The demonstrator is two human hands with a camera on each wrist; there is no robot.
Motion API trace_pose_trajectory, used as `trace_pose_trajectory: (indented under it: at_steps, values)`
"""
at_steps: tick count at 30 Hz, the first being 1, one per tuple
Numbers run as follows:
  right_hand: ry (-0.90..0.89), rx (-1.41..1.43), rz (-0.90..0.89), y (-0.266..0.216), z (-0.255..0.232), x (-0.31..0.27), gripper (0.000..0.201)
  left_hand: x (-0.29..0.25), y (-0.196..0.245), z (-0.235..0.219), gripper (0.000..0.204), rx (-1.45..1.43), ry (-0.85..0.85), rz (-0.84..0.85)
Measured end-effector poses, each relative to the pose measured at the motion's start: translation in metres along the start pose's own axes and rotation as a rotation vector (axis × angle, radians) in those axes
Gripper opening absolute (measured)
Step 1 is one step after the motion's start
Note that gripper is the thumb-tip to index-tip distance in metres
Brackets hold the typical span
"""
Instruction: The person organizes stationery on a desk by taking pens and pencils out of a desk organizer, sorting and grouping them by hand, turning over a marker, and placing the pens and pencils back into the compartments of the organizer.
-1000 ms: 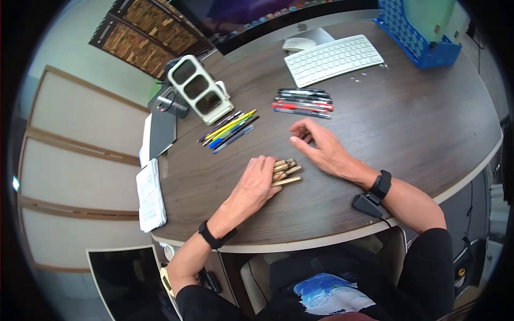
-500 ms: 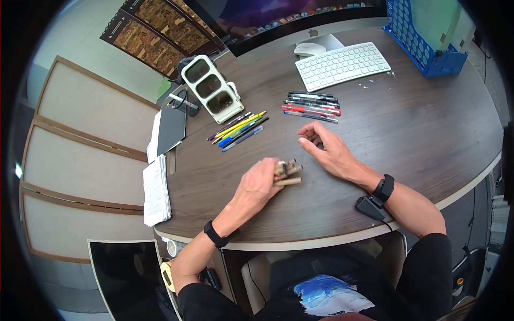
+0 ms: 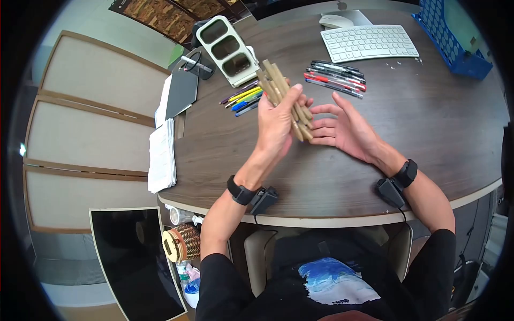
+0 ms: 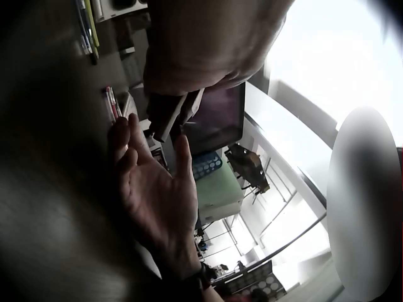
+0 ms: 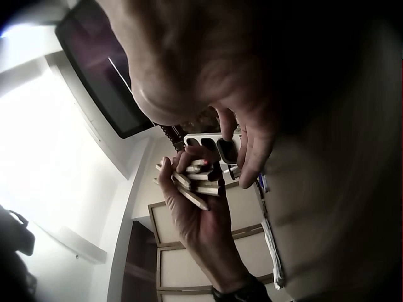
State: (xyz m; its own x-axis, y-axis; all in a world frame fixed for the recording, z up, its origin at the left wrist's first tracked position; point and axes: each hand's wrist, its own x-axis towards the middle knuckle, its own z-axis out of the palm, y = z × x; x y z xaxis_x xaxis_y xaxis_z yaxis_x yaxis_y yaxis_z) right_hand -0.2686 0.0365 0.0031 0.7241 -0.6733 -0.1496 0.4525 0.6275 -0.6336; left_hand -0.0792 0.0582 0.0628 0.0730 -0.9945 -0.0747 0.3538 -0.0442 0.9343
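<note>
My left hand (image 3: 278, 120) is raised above the brown table (image 3: 417, 134) and grips a bundle of tan pencils (image 3: 281, 96), held upright and tilted. The right wrist view shows the same pencils (image 5: 186, 179) wrapped in those fingers. My right hand (image 3: 342, 128) is open, palm turned toward the bundle's lower ends, fingers spread and just touching or nearly touching them. In the left wrist view the right hand (image 4: 151, 189) shows palm-up below the pencil ends (image 4: 173, 116).
A white three-slot holder (image 3: 227, 43) lies at the back left, coloured pens (image 3: 243, 96) beside it. Black and red pens (image 3: 337, 75) lie in a row. A white keyboard (image 3: 369, 43), mouse (image 3: 337, 21), blue basket (image 3: 460, 37) and papers (image 3: 160, 155) ring the table.
The left hand gathered the tan pencils off the table and lifted them upright. The right hand turned palm-in and came up against the bundle's lower ends.
</note>
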Motion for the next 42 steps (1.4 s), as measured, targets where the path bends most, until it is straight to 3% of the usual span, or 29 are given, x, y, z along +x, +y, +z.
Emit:
trace_pose_trajectory:
  at_steps: [1, 5, 7, 10, 11, 13, 15, 17, 18, 20, 22, 24, 27, 29, 31, 32, 37, 42]
  values:
    - [-0.064, 0.141, 0.027, 0.001, 0.001, 0.002, 0.077, 0.002, -0.006, 0.005, 0.036, 0.057, 0.005, 0.123]
    - [-0.076, 0.375, 0.059, 0.007, -0.009, 0.005, 0.085, -0.001, -0.023, 0.035, 0.032, 0.198, -0.011, 0.212]
    - [-0.134, 0.388, 0.060, 0.007, -0.016, 0.007, 0.081, 0.002, -0.035, 0.040, 0.029, 0.268, -0.045, 0.244]
    - [-0.053, 0.364, -0.111, 0.014, -0.018, 0.007, 0.062, -0.001, -0.052, 0.048, 0.032, 0.316, -0.167, 0.304]
    - [-0.033, 0.375, -0.112, 0.013, -0.018, 0.003, 0.062, -0.002, -0.058, 0.049, 0.032, 0.311, -0.175, 0.284]
    - [0.030, 0.412, -0.066, 0.005, -0.013, 0.002, 0.057, -0.001, -0.063, 0.048, 0.032, 0.471, -0.192, 0.401]
    - [-0.018, 0.424, -0.073, 0.012, -0.019, 0.005, 0.052, -0.011, -0.058, 0.054, 0.035, 0.415, -0.221, 0.355]
    - [-0.190, 0.368, -0.076, 0.013, -0.021, 0.005, 0.051, -0.011, -0.052, 0.055, 0.034, 0.683, -0.267, 0.291]
    - [-0.283, 0.354, -0.119, 0.012, -0.020, 0.007, 0.050, -0.009, -0.052, 0.054, 0.034, 0.684, -0.269, 0.300]
    - [-0.247, 0.326, -0.119, 0.010, -0.020, 0.005, 0.050, -0.010, -0.055, 0.049, 0.028, 0.713, -0.280, 0.394]
    - [-0.063, 0.310, -0.132, 0.020, -0.024, 0.010, 0.050, -0.008, -0.057, 0.044, 0.026, 0.663, -0.299, 0.469]
    - [-0.073, 0.236, -0.155, 0.008, -0.014, 0.003, 0.051, -0.008, -0.051, 0.046, 0.024, 0.606, -0.316, 0.558]
    - [-0.125, 0.232, -0.142, 0.003, -0.004, -0.004, 0.055, -0.017, -0.042, 0.049, 0.024, 0.646, -0.260, 0.475]
    - [-0.175, 0.285, -0.123, -0.004, 0.000, -0.004, 0.057, -0.012, -0.040, 0.056, 0.026, 0.599, -0.361, 0.777]
    - [-0.157, 0.326, -0.083, 0.000, -0.002, -0.006, 0.060, -0.008, -0.048, 0.050, 0.027, 0.562, -0.383, 0.755]
    - [-0.054, 0.286, -0.094, -0.003, 0.007, -0.008, 0.066, -0.005, -0.052, 0.049, 0.028, 0.543, -0.378, 0.773]
    - [-0.085, 0.336, -0.048, 0.010, -0.019, 0.004, 0.071, -0.013, -0.064, 0.052, 0.033, 0.415, -0.305, 0.749]
    - [-0.051, 0.360, -0.047, 0.006, -0.009, 0.001, 0.067, -0.005, -0.054, 0.063, 0.037, 0.365, -0.418, 0.898]
